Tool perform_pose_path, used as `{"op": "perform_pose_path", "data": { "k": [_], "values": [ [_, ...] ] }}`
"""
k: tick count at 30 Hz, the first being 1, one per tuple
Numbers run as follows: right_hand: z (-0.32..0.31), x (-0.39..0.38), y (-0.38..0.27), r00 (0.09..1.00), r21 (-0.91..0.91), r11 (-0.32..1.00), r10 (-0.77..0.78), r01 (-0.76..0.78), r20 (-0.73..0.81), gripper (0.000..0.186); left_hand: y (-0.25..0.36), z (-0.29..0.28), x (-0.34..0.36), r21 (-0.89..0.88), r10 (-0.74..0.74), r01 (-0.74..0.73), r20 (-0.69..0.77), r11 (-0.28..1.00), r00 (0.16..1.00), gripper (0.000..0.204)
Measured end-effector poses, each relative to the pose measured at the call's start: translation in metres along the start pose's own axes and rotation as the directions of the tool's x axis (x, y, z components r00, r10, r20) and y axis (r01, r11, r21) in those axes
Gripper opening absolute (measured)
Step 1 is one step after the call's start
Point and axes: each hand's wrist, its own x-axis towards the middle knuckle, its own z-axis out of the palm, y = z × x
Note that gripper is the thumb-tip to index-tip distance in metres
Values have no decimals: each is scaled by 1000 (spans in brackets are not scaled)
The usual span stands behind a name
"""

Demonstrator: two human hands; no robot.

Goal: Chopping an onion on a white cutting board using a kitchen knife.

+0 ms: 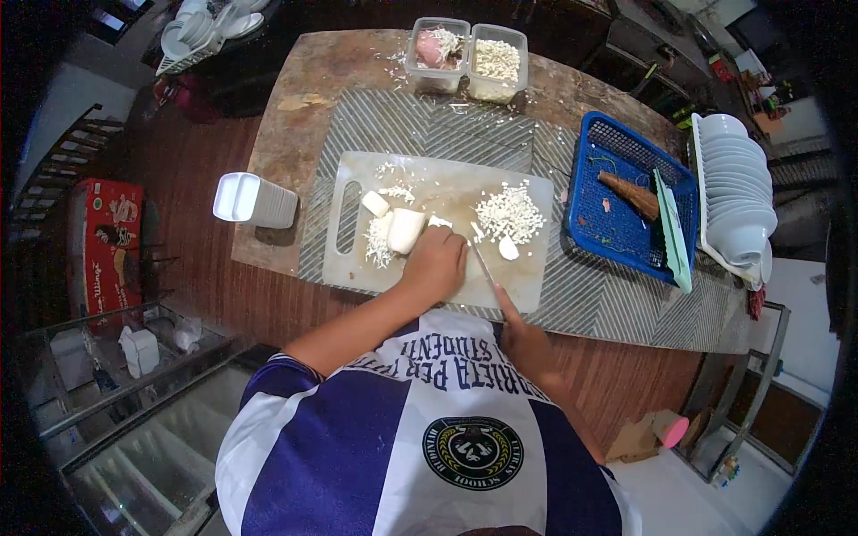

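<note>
A white cutting board (447,179) lies in front of me. My left hand (435,263) presses its curled fingers on a piece of white vegetable (438,221), mostly hidden under them. My right hand (527,344) grips a knife (483,268), its blade just right of my left fingertips, beside a few thin strips. A large peeled white chunk (407,232) and a smaller chunk (375,204) sit left of my left hand, with fine white shreds (378,246) around them. On the board's right side are a heap of small white dice (511,213) and a rounded slice (508,248).
At the far edge stand two clear tubs, one with white dice (497,61), one with pinkish food (438,46). A blue basket (617,241) holds a brown tapered root (628,194) and a pale green board (672,237). Stacked bowls (737,179) stand right, white containers (255,200) left.
</note>
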Motion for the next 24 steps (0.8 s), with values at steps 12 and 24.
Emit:
{"op": "perform_pose_path", "data": {
  "k": [12,24],
  "values": [
    [-13,9,-18,953,9,976,209,-216,219,78,-1,2,-2,-25,-28,27,-13,999,1000,7],
    [-6,1,-5,983,57,986,153,-160,105,75,0,2,-3,16,-51,50,6,999,999,8]
  ]
}}
